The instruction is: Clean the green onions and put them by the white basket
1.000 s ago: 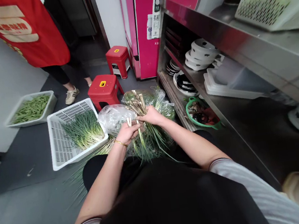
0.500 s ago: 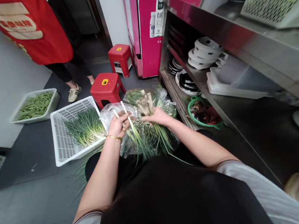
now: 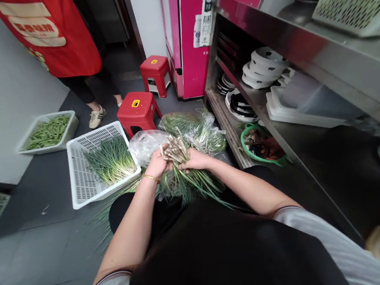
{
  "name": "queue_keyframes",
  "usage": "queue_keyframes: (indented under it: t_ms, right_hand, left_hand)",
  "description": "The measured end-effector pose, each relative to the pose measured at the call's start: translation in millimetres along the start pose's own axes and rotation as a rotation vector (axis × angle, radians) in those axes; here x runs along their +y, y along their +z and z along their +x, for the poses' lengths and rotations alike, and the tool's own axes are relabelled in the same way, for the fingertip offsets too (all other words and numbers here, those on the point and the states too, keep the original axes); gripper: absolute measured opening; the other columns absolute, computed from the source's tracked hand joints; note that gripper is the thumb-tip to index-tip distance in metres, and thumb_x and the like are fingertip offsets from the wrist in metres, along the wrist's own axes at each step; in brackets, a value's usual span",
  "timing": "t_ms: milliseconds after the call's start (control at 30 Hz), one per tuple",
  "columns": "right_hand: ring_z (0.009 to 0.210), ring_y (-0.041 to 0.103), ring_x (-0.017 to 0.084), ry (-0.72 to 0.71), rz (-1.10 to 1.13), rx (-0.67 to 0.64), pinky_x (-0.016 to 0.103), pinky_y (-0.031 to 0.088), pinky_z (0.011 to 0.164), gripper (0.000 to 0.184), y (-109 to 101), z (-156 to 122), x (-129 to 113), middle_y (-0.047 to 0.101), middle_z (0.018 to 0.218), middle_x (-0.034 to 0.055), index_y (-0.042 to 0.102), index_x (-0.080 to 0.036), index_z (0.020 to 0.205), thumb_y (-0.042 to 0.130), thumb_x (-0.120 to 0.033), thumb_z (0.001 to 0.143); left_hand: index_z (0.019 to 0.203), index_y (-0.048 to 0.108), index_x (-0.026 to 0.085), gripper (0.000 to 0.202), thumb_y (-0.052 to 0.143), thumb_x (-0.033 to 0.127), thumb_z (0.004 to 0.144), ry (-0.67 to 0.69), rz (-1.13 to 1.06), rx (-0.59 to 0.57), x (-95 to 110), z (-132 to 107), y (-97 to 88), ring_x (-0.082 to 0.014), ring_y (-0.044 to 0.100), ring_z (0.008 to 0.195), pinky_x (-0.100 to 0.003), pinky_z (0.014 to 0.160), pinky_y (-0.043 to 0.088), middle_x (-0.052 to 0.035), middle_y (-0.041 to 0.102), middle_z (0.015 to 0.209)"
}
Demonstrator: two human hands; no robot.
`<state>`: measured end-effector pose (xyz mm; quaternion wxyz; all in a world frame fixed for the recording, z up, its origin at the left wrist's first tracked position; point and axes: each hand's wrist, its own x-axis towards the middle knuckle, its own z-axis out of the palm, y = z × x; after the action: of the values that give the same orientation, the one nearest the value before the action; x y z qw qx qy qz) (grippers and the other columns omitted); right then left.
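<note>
A bunch of green onions (image 3: 176,150) is in my right hand (image 3: 196,159), its dirty pale root ends pointing up and away from me. The long green leaves hang down toward my lap. My left hand (image 3: 158,164), with a bracelet at the wrist, is closed against the left side of the bunch, a pale stalk end showing by its fingers. Some of its fingers are hidden. To the left, a white plastic basket (image 3: 81,178) holds cleaner green onions (image 3: 113,159) with white ends. Clear plastic bags (image 3: 148,143) lie just beyond my hands, some with greens inside.
Two red stools (image 3: 138,112) stand ahead, near a person in a red apron (image 3: 58,43). A tub of green beans (image 3: 48,132) sits by the left wall. On my right is a metal shelf (image 3: 287,27) with stacked dishes and a green basket (image 3: 265,156) low down.
My left hand has moved right, up against the bunch; the white stalks it held upright no longer show clearly. The bunch in my right hand has shifted left and tilted.
</note>
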<state>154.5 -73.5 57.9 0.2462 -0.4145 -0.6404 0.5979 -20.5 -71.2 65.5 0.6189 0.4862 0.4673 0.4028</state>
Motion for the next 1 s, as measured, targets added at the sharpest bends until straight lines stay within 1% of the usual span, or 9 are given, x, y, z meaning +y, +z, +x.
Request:
queue_keyframes:
  t_ms: [133,300,367,433,500,567,667,767,1000]
  right_hand:
    - [0.05,0.056,0.014,-0.029,-0.261,0.24,0.025,0.047,0.053,0.016,-1.7,2.1,1.2,0.059,0.052,-0.0005,0.059,-0.018,0.057,0.071,-0.027,0.061]
    - [0.061,0.058,0.016,-0.112,-0.44,0.571,0.026,0.046,0.061,0.01,-27.4,1.0,-14.1,0.062,0.058,0.0,0.061,-0.018,0.062,0.064,-0.027,0.065]
    - [0.062,0.059,0.016,-0.127,-0.379,0.54,0.025,0.046,0.06,0.013,-35.4,1.2,-20.1,0.062,0.059,-0.0001,0.062,-0.016,0.062,0.064,-0.028,0.065]
    - [0.059,0.058,0.014,-0.131,-0.286,0.384,0.024,0.046,0.058,0.015,-35.8,1.5,-22.7,0.061,0.058,-0.0008,0.063,-0.015,0.063,0.066,-0.03,0.063]
    - [0.052,0.056,0.013,-0.098,-0.176,0.241,0.024,0.046,0.053,0.016,-29.2,1.3,-21.5,0.059,0.054,-0.0016,0.062,-0.015,0.061,0.066,-0.03,0.063]
    - [0.046,0.053,0.012,-0.043,-0.075,0.176,0.024,0.044,0.048,0.015,-19.7,0.2,-18.3,0.057,0.05,-0.0022,0.06,-0.016,0.06,0.066,-0.029,0.064]
    - [0.043,0.05,0.01,-0.01,-0.037,0.181,0.023,0.043,0.046,0.015,-11.4,-2.0,-15.5,0.056,0.049,-0.003,0.058,-0.016,0.058,0.067,-0.027,0.063]
    - [0.046,0.05,0.009,-0.076,-0.088,0.243,0.022,0.043,0.048,0.016,-19.3,-1.9,-20.2,0.056,0.051,-0.0034,0.059,-0.014,0.058,0.069,-0.026,0.061]
    - [0.051,0.052,0.01,-0.179,-0.174,0.422,0.022,0.041,0.051,0.014,-83.1,-7.4,-59.7,0.057,0.052,-0.0021,0.061,-0.012,0.056,0.072,-0.021,0.057]
  left_hand:
    - [0.074,0.051,0.019,0.019,0.067,0.028,0.07,-0.038,0.05,-0.022,-9.4,-0.2,7.3,-0.008,0.036,0.025,-0.02,0.031,0.014,0.0049,0.047,0.036]
    - [0.09,0.055,0.016,0.037,0.072,0.042,0.07,-0.118,-0.162,-0.155,-16.0,-5.8,14.3,-0.0016,0.021,0.028,-0.018,0.033,0.008,0.0081,0.045,0.044]
    - [0.091,0.056,0.015,0.042,0.076,0.04,0.065,-0.128,-0.205,-0.166,-16.8,-6.1,15.2,-0.0006,0.021,0.031,-0.017,0.035,0.009,0.01,0.04,0.046]
    - [0.085,0.055,0.015,0.043,0.08,0.039,0.06,-0.121,-0.212,-0.125,-17.0,-4.2,14.5,0.0001,0.023,0.033,-0.017,0.035,0.01,0.0093,0.041,0.048]
    - [0.077,0.054,0.015,0.042,0.082,0.038,0.056,-0.107,-0.181,-0.069,-16.6,-1.4,11.7,0.0001,0.023,0.033,-0.017,0.035,0.011,0.0096,0.039,0.046]
    - [0.07,0.054,0.014,0.04,0.083,0.036,0.054,-0.103,-0.111,-0.057,-16.0,0.4,6.6,-0.0003,0.022,0.033,-0.018,0.035,0.011,0.0098,0.035,0.043]
    - [0.064,0.055,0.013,0.035,0.084,0.029,0.053,-0.137,-0.027,-0.163,-15.3,-1.6,-3.0,-0.0008,0.024,0.035,-0.018,0.036,0.011,0.008,0.036,0.043]
    - [0.063,0.054,0.014,0.034,0.084,0.026,0.053,-0.219,-0.034,-0.31,-17.2,-8.2,-9.4,-0.0006,0.024,0.035,-0.017,0.035,0.011,0.0077,0.037,0.045]
    - [0.068,0.055,0.013,0.033,0.08,0.032,0.058,-0.24,0.02,-0.424,-32.2,-21.4,-22.8,-0.0012,0.029,0.035,-0.016,0.034,0.015,0.0037,0.048,0.051]
